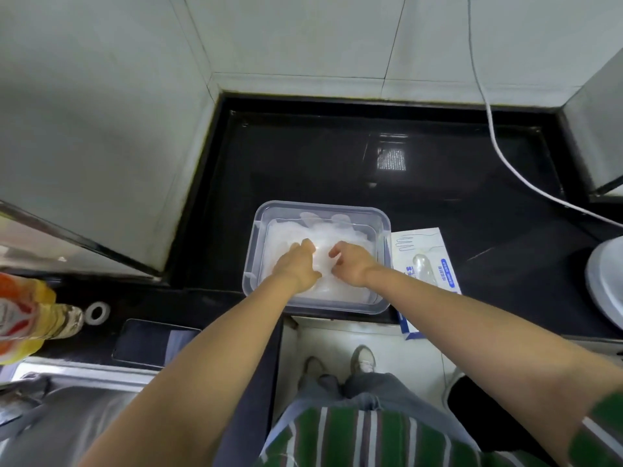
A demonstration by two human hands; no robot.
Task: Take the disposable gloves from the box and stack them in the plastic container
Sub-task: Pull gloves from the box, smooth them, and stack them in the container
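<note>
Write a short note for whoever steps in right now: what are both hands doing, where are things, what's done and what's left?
Left hand presses on the gloves in the plastic container, fingers flat.
Right hand rests on the same pile, fingers curled; a pinch cannot be confirmed.
Box lies right of the container, a glove poking from its opening.
Done: a pile is stacked.
To do: more gloves from the box.
</note>
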